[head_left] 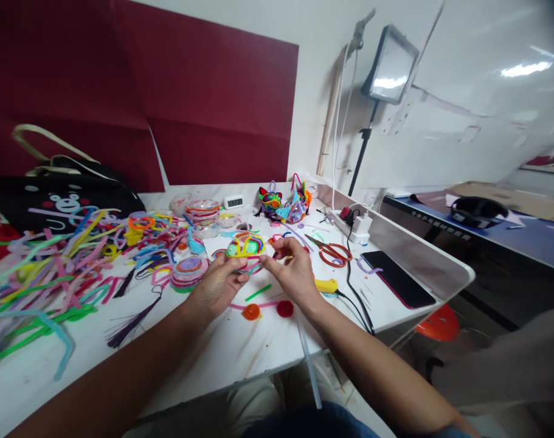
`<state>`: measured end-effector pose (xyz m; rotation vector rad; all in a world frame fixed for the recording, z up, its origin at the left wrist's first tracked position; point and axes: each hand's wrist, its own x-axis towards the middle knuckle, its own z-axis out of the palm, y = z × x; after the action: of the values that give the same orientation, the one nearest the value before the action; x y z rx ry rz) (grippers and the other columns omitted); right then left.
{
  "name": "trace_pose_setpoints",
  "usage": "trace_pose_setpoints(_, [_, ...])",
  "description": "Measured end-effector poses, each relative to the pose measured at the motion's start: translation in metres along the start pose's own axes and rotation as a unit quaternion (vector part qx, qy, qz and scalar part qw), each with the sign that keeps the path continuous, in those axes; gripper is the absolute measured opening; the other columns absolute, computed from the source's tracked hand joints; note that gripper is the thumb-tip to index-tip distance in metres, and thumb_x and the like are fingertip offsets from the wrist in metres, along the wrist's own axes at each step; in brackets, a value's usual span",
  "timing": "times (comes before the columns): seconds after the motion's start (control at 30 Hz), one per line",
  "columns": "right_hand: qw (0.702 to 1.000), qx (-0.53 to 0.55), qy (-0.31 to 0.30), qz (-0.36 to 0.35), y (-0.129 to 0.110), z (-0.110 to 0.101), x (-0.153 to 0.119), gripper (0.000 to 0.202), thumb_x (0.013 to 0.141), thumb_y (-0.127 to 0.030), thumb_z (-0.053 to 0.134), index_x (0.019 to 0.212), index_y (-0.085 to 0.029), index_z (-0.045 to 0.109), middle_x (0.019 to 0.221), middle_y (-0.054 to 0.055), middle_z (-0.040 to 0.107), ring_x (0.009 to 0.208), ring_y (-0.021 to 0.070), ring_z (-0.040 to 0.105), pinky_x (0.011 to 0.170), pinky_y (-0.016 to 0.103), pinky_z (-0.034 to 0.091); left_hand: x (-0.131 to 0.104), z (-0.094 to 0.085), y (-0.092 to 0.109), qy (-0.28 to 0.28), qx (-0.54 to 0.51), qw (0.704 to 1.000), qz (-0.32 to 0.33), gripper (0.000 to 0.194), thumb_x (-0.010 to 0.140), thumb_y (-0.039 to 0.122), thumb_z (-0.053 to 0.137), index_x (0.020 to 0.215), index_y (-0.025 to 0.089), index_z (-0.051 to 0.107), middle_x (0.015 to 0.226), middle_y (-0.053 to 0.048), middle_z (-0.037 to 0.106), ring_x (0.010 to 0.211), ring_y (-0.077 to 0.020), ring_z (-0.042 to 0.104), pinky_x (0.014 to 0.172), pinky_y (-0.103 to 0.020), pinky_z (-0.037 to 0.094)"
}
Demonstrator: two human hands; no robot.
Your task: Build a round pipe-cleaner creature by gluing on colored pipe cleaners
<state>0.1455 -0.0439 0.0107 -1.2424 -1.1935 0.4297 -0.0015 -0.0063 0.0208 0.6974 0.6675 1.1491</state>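
A small craft piece (245,246) of bent, coloured pipe cleaners, with yellow, green and blue parts, is held up over the table's middle. My left hand (221,281) pinches its lower left edge between thumb and fingers. At its right edge, my right hand (294,272) has thumb and fingertips closed on it. Below lie a short green pipe cleaner (258,292), an orange coil (251,312) and a red coil (284,309). A yellow glue gun (326,285) lies just right of my right hand, partly hidden. A pale glue stick (311,365) overhangs the front edge.
Loose pipe cleaners (53,286) heap on the left, near a purple tassel (135,319) and stacked coil discs (189,271). Orange-handled scissors (335,254), a phone (398,280) and a power strip (359,226) with cables lie right. Finished colourful figures (286,204) stand behind.
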Motion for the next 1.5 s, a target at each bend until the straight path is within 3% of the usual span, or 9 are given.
trace_pose_setpoints(0.2, [0.994,0.094,-0.046,0.036,0.004,0.003,0.001,0.039,0.067,-0.034,0.074,0.098,-0.021,0.054,0.099,0.004,0.065,0.085,0.0175,0.063,0.073,0.031,0.051,-0.001,0.0,0.002,-0.015,-0.006,1.0,-0.018,0.031,0.056,-0.003,0.074,0.062,0.016,0.051,0.065,0.003,0.06,0.055,-0.0064,0.051,0.039,-0.017,0.035])
trace_pose_setpoints(0.33, [0.983,0.166,-0.055,0.06,0.005,0.006,0.0,0.041,0.065,-0.031,0.076,0.097,-0.021,0.053,0.086,0.002,0.064,0.082,0.0171,0.063,0.075,0.032,0.052,-0.001,0.001,0.003,-0.002,-0.005,1.0,-0.027,0.03,0.057,-0.004,0.073,0.06,0.016,0.051,0.062,0.003,0.06,0.054,-0.0072,0.052,0.038,-0.016,0.035])
trace_pose_setpoints(0.53, [0.967,0.235,-0.063,0.076,0.004,0.009,0.0,0.04,0.063,-0.026,0.076,0.096,-0.021,0.053,0.078,-0.002,0.062,0.067,0.0122,0.061,0.064,0.027,0.052,0.002,-0.002,0.002,0.007,-0.006,0.999,-0.038,0.03,0.059,-0.005,0.07,0.06,0.016,0.05,0.063,0.002,0.061,0.054,-0.0082,0.054,0.037,-0.016,0.035])
trace_pose_setpoints(1.07, [0.974,0.218,-0.019,0.064,0.007,0.015,-0.005,0.04,0.066,-0.027,0.074,0.101,-0.019,0.055,0.081,-0.002,0.059,0.063,0.0101,0.055,0.056,0.024,0.046,0.003,-0.003,-0.001,0.005,0.019,1.0,-0.005,0.03,0.057,-0.001,0.077,0.057,0.015,0.051,0.055,0.005,0.057,0.044,-0.0051,0.045,0.035,-0.016,0.039])
trace_pose_setpoints(1.5, [0.977,0.203,-0.002,0.064,-0.004,0.011,-0.004,0.04,0.065,-0.029,0.071,0.101,-0.019,0.056,0.082,0.0,0.059,0.061,0.0108,0.055,0.053,0.023,0.044,0.001,0.006,0.002,-0.004,0.071,0.997,0.03,0.027,0.055,0.004,0.082,0.069,0.014,0.061,0.071,0.0,0.068,0.057,-0.0105,0.061,0.044,-0.018,0.048])
